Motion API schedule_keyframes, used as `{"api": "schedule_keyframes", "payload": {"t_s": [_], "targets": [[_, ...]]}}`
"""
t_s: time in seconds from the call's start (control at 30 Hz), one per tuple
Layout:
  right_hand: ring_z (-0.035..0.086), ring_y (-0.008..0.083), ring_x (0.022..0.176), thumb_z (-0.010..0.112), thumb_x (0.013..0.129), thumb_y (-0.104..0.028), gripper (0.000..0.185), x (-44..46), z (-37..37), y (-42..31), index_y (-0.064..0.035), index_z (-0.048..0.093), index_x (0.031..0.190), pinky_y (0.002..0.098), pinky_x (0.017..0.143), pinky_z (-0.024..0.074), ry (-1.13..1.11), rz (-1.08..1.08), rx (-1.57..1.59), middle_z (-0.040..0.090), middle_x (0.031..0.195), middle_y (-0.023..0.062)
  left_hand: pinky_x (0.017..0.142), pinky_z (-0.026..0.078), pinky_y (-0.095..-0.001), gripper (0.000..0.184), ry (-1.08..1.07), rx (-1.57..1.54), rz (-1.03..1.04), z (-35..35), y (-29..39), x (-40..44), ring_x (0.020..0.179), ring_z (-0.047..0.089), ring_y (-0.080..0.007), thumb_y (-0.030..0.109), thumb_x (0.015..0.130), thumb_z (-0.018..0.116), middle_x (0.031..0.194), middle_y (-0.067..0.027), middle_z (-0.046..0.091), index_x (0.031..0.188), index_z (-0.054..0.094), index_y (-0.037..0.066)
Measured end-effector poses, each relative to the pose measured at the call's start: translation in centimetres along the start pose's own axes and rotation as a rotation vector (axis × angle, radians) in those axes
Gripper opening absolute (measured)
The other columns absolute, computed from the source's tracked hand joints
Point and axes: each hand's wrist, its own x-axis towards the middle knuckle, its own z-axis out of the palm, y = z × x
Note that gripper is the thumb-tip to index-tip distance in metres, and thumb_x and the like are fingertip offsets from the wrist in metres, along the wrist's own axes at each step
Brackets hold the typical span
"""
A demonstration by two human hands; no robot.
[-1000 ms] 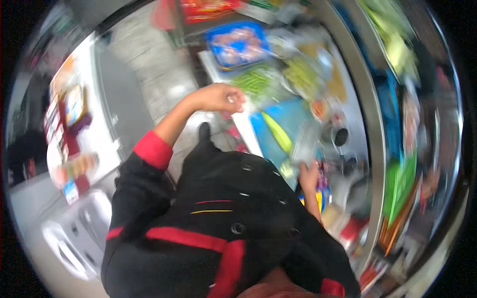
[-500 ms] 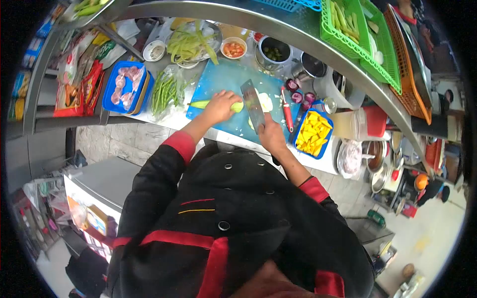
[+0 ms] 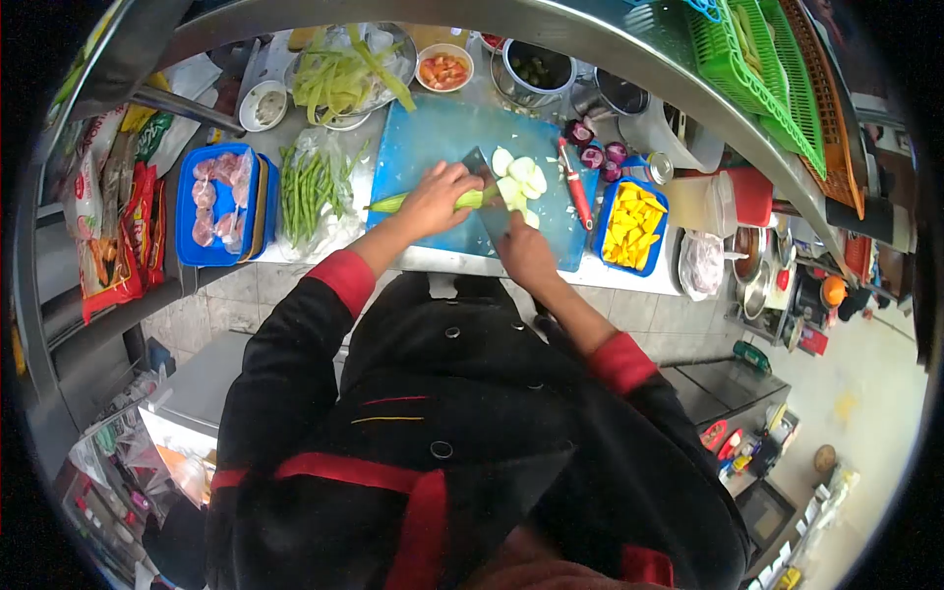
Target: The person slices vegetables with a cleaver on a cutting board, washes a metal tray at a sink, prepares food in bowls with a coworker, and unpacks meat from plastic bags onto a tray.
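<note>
My left hand (image 3: pixel 438 205) is closed over a long, peeled pale-green gourd (image 3: pixel 472 199) lying across the blue cutting board (image 3: pixel 423 123). The gourd's narrow end sticks out left of my fingers. In my right hand (image 3: pixel 527 252) is a broad cleaver (image 3: pixel 494 218), its blade at the gourd's right end, near my left fingertips. Just right of the blade lie several pale round slices (image 3: pixel 529 179). A red-handled tool (image 3: pixel 576 192) rests on the board's right side, its kind unclear.
Left of the board are green beans (image 3: pixel 307 192) in plastic and a blue tub (image 3: pixel 185 211) of raw meat. Peelings (image 3: pixel 344 74) and chopped tomato (image 3: pixel 443 71) sit behind. At right are purple onions (image 3: pixel 592 156) and yellow chunks (image 3: pixel 632 228). A steel shelf (image 3: pixel 393 14) overhangs the counter.
The cleaver has moved left and down, from beside the gourd to its cut end. More slices now show right of the blade. The view has shifted slightly.
</note>
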Motion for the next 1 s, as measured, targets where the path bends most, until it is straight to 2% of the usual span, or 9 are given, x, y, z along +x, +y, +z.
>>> {"api": "schedule_keyframes", "payload": {"t_s": [0.07, 0.27, 0.3, 0.4, 0.47, 0.5, 0.73, 0.83, 1.0], "targets": [[0.062, 0.0526, 0.079, 0.055, 0.089, -0.011, 0.026, 1.7, 1.5, 0.4, 0.0026, 0.043, 0.106, 0.0591, 0.071, 0.0485, 0.088, -0.044, 0.034, 0.063, 0.080, 0.0335, 0.102, 0.039, -0.0469, 0.048, -0.005, -0.010, -0.004, -0.5, -0.3, 0.3, 0.111, 0.051, -0.0359, 0.014, 0.076, 0.074, 0.113, -0.0131, 0.054, 0.121, 0.059, 0.012], [0.063, 0.0520, 0.083, 0.055, 0.089, -0.008, 0.021, -1.1, -5.2, -2.8, 0.0009, 0.044, 0.104, 0.0582, 0.074, 0.0503, 0.027, -0.014, 0.001, 0.064, 0.086, 0.0334, 0.099, 0.041, -0.0465, 0.049, -0.011, -0.116, 0.068, -1.2, -0.9, -0.2, 0.110, 0.051, -0.0369, 0.009, 0.073, 0.074, 0.112, -0.0136, 0.053, 0.120, 0.058, 0.011], [0.062, 0.0524, 0.081, 0.056, 0.088, -0.011, 0.022, -1.7, -5.9, -3.1, 0.0019, 0.044, 0.101, 0.0590, 0.072, 0.0488, 0.014, 0.000, -0.008, 0.063, 0.080, 0.0331, 0.098, 0.041, -0.0461, 0.049, -0.036, -0.112, 0.052, -1.2, -0.9, -0.1, 0.110, 0.051, -0.0367, 0.009, 0.073, 0.074, 0.112, -0.0134, 0.053, 0.119, 0.058, 0.011], [0.062, 0.0523, 0.082, 0.057, 0.088, -0.011, 0.023, -1.7, -4.8, -3.2, 0.0020, 0.044, 0.102, 0.0596, 0.072, 0.0488, -0.023, 0.058, -0.016, 0.063, 0.083, 0.0342, 0.098, 0.041, -0.0456, 0.049, -0.053, -0.091, 0.069, -0.9, -1.3, 0.0, 0.109, 0.051, -0.0362, 0.009, 0.072, 0.074, 0.112, -0.0130, 0.053, 0.119, 0.058, 0.011], [0.064, 0.0499, 0.086, 0.056, 0.088, -0.009, 0.022, 0.2, -0.4, -2.2, 0.0004, 0.045, 0.105, 0.0574, 0.074, 0.0509, -0.004, 0.086, -0.049, 0.064, 0.087, 0.0317, 0.097, 0.041, -0.0455, 0.049, -0.046, -0.076, 0.101, -0.6, -1.3, -0.3, 0.109, 0.051, -0.0359, 0.010, 0.072, 0.074, 0.112, -0.0128, 0.053, 0.119, 0.058, 0.011], [0.064, 0.0498, 0.084, 0.056, 0.087, -0.009, 0.022, 0.9, 0.7, -3.1, -0.0003, 0.046, 0.105, 0.0574, 0.073, 0.0511, 0.085, 0.031, 0.012, 0.065, 0.086, 0.0316, 0.098, 0.041, -0.0454, 0.049, -0.029, -0.072, 0.093, -0.6, -1.2, -0.4, 0.108, 0.051, -0.0356, 0.010, 0.072, 0.074, 0.111, -0.0128, 0.053, 0.118, 0.058, 0.011], [0.065, 0.0498, 0.080, 0.055, 0.087, -0.009, 0.022, -1.3, -4.5, -4.6, -0.0002, 0.046, 0.105, 0.0575, 0.071, 0.0520, -0.020, 0.095, -0.012, 0.066, 0.084, 0.0307, 0.090, 0.045, -0.0455, 0.044, 0.062, -0.085, 0.132, -0.6, -1.6, -0.2, 0.100, 0.051, -0.0352, 0.011, 0.072, 0.074, 0.107, -0.0099, 0.055, 0.114, 0.060, 0.012], [0.065, 0.0501, 0.080, 0.056, 0.087, -0.009, 0.022, 1.1, 0.9, -3.0, -0.0005, 0.046, 0.105, 0.0577, 0.071, 0.0524, 0.066, 0.036, -0.040, 0.066, 0.084, 0.0303, 0.089, 0.046, -0.0448, 0.045, 0.094, -0.075, 0.203, -0.4, -2.2, -0.2, 0.099, 0.051, -0.0350, 0.012, 0.072, 0.074, 0.108, -0.0099, 0.055, 0.114, 0.060, 0.012], [0.066, 0.0484, 0.081, 0.058, 0.087, -0.011, 0.025, 0.6, -3.1, -4.7, -0.0006, 0.046, 0.106, 0.0568, 0.073, 0.0531, 0.025, 0.086, -0.069, 0.066, 0.085, 0.0301, 0.097, 0.043, -0.0438, 0.042, 0.005, -0.126, 0.156, -1.6, -1.8, -0.6, 0.104, 0.052, -0.0361, 0.011, 0.073, 0.074, 0.109, -0.0129, 0.056, 0.113, 0.061, 0.009]]}}
